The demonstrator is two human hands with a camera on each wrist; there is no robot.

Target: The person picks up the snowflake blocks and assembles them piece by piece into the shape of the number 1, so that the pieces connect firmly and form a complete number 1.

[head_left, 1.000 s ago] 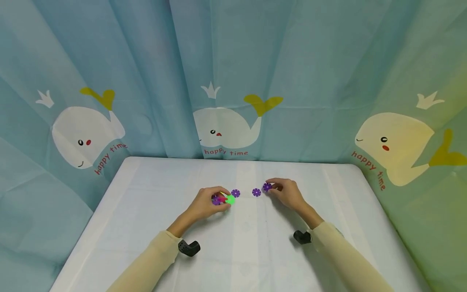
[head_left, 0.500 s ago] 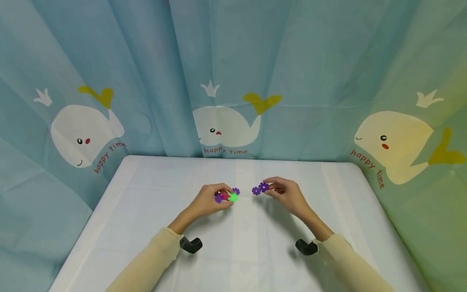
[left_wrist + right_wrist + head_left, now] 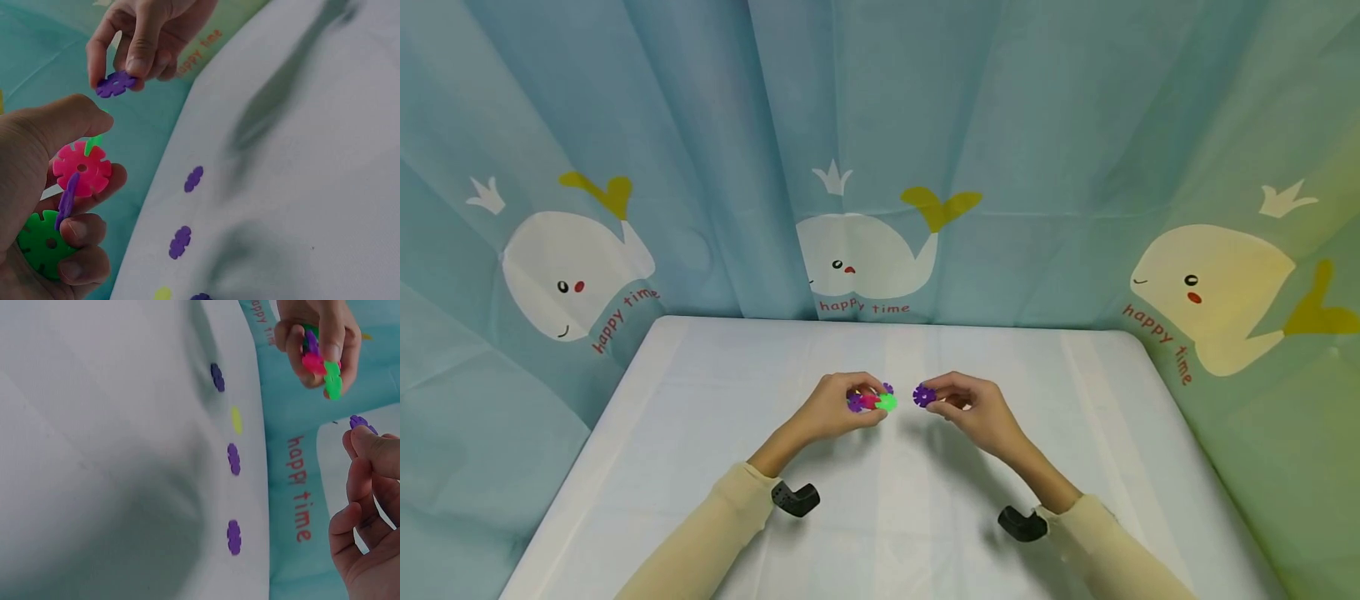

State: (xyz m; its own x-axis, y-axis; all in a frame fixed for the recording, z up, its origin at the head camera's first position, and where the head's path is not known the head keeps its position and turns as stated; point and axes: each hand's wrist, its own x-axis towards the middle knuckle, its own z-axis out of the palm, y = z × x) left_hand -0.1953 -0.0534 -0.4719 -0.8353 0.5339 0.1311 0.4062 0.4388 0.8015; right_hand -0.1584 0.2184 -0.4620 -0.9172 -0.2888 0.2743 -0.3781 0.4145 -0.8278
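Note:
My left hand (image 3: 838, 408) holds a small chain of linked snowflake discs up over the table. In the left wrist view the chain runs from a dark green disc (image 3: 47, 244) in the curled fingers, through a purple one (image 3: 67, 203) and a pink one (image 3: 82, 169). A bright green disc (image 3: 333, 380) forms the end nearest the other hand. Between thumb and fingertips, my right hand (image 3: 985, 408) pinches a single purple snowflake disc (image 3: 924, 396). A short gap separates that disc from the bright green one.
Loose on the white table (image 3: 700, 500) lie several purple discs, among them one nearer the right hand (image 3: 234, 537) and another (image 3: 234, 459), plus a yellow disc (image 3: 236, 419). A blue curtain (image 3: 1037, 125) with whale prints hangs behind the table's far edge.
My right hand has carried its purple disc left, over the loose ones, toward the chain. The left hand has shifted slightly right with the chain, and the gap between the hands has narrowed.

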